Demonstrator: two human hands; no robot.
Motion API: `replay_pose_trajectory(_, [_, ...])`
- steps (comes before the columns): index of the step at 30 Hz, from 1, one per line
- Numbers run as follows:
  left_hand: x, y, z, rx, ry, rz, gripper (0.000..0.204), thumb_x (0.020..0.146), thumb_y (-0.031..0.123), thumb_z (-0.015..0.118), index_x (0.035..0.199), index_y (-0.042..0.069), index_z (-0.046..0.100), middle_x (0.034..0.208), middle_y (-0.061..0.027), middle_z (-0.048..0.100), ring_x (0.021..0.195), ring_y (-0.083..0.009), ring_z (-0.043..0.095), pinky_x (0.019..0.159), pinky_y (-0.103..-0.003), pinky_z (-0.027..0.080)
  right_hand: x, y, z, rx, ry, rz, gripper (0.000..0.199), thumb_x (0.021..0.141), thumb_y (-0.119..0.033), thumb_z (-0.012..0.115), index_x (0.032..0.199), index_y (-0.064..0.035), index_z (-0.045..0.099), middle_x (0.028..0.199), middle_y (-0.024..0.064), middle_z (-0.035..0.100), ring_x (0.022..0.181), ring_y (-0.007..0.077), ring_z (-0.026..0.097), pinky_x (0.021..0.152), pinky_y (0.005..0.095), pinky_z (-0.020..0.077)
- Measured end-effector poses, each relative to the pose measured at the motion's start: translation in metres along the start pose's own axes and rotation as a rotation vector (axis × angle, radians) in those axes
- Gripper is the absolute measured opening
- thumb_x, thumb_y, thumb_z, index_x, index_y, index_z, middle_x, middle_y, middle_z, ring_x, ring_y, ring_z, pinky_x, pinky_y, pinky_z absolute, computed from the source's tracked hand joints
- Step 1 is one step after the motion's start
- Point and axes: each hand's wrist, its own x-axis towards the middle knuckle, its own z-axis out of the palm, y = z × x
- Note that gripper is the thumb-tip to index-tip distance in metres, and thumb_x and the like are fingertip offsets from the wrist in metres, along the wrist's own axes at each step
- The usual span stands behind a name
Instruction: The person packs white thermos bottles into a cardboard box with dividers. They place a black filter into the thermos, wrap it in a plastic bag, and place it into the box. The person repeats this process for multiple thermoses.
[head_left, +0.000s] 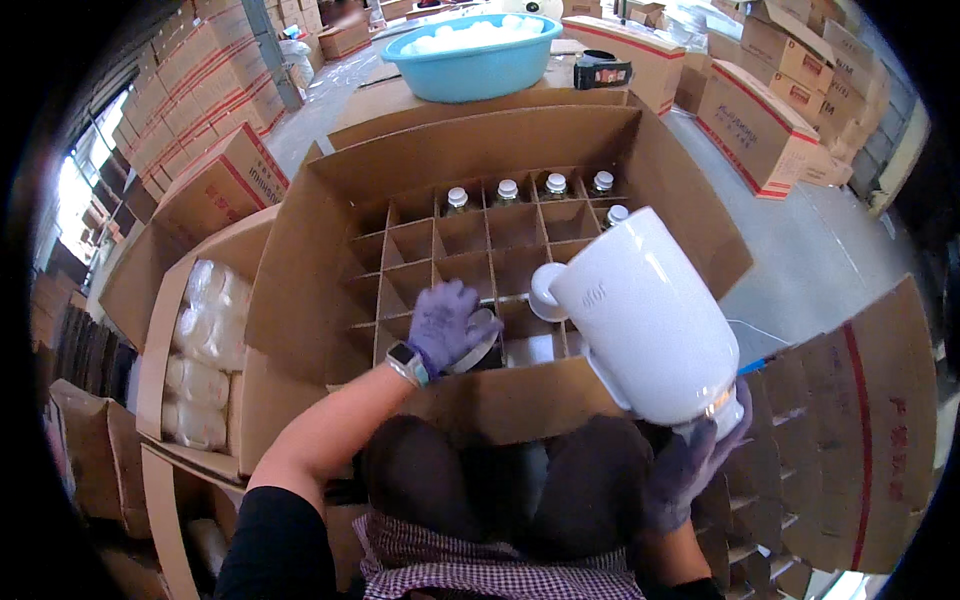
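My left hand [445, 322], in a purple-grey glove, reaches into a near compartment of a divided cardboard carton [500, 130]. Its fingers are bent, and a curved, pale translucent edge [478, 352] shows under the thumb; the rest is hidden. On the right, my gloved right hand [690, 470] grips a large glossy white jug-like vessel [650, 315] near its gold-banded end. The vessel is tilted over the carton's right side. A small white rounded piece [547, 292] shows against its left side; I cannot tell if it is attached. White-capped bottles [507, 190] stand in the carton's far compartments.
Beyond the carton is a blue basin [475, 62] heaped with white pieces, beside a black tape dispenser [602, 70]. An open box of wrapped items [205, 350] stands left. Cardboard dividers [780, 470] lie right. Stacked cartons [190, 90] rise behind.
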Motion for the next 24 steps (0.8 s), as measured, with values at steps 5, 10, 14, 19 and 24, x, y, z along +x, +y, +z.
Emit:
replay_pose_trajectory(5, [0.139,-0.104,0.066,0.067,0.291,-0.199,0.06,0.085,0.051,0.068,0.122,0.005,0.058,0.112,-0.0209,0.061,0.104,-0.0399,0.063,0.088,-0.05,0.052,-0.008,0.038,-0.006,-0.212,-0.138,0.129,0.085,0.09,-0.06,0.061,0.146,-0.0074,0.024,0.141,0.0202,0.038,0.128,0.0314,0.044,0.107,0.0499,0.0374])
replay_pose_trajectory(10, [0.239,-0.173,0.113,0.173,-0.208,-0.407,0.064,0.083,0.052,0.071,0.127,0.008,0.057,0.13,-0.0236,0.059,0.115,-0.0427,0.063,0.097,-0.05,0.052,0.006,0.067,0.007,0.042,-0.474,-0.185,0.078,0.086,-0.051,0.073,0.139,-0.0113,0.029,0.139,0.0248,0.043,0.123,0.0334,0.053,0.103,0.0508,0.0447])
replay_pose_trajectory(14, [0.253,-0.192,0.125,0.209,-0.329,-0.403,0.058,0.082,0.051,0.073,0.121,0.01,0.061,0.129,-0.0218,0.06,0.115,-0.0397,0.063,0.097,-0.051,0.051,0.021,0.043,-0.002,-0.456,-0.667,-0.09,0.094,0.09,-0.064,0.063,0.148,-0.0076,0.016,0.145,0.021,0.035,0.131,0.0316,0.044,0.109,0.0519,0.0388])
replay_pose_trajectory(19, [0.215,-0.133,-0.022,0.079,0.19,-0.306,0.053,0.079,0.046,0.077,0.115,0.011,0.063,0.116,-0.0182,0.063,0.107,-0.0371,0.065,0.091,-0.049,0.053,0.006,0.053,0.019,0.065,-0.342,0.082,0.085,0.092,-0.053,0.064,0.148,-0.0057,0.021,0.138,0.0239,0.042,0.126,0.0326,0.048,0.109,0.051,0.0393])
replay_pose_trajectory(24, [0.067,-0.057,-0.204,-0.147,0.441,0.028,0.061,0.072,0.016,0.084,0.127,0.004,0.061,0.116,-0.0141,0.065,0.109,-0.0295,0.065,0.096,-0.039,0.051,0.0,0.06,0.022,0.275,-0.208,0.182,0.072,0.1,-0.05,0.047,0.15,-0.0029,0.026,0.139,0.0209,0.046,0.125,0.0301,0.05,0.109,0.045,0.0402])
